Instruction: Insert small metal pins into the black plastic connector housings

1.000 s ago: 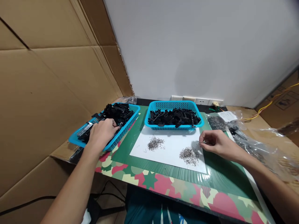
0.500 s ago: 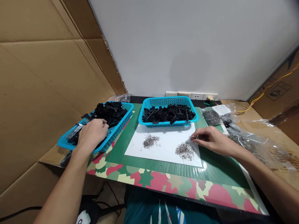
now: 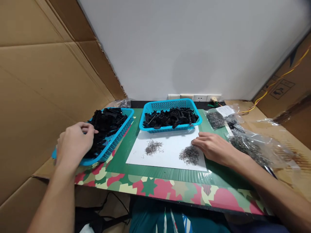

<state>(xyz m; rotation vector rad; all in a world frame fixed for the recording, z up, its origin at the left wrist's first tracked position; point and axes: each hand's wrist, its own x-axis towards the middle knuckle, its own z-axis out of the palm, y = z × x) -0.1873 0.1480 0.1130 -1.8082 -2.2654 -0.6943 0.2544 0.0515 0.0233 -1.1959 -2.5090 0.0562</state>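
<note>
The left hand [image 3: 75,142] is held over the left basket [image 3: 119,139], where black parts [image 3: 107,119] are heaped; its fingers are curled, any grip hidden. The right hand [image 3: 211,147] is lowered beside the right pile [image 3: 189,156] of metal bits on the paper [image 3: 171,139], fingers bunched; whether one is pinched cannot be told.

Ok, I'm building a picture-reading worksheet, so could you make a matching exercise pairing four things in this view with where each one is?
Things
1. left hand
2. right hand
3. white paper
4. yellow cable

Places
A. under two piles of small metal pieces
B. at the left blue basket
C. by the cardboard box
D. beside the right-hand metal pile

Pairs: 1-B, 2-D, 3-A, 4-C
</note>
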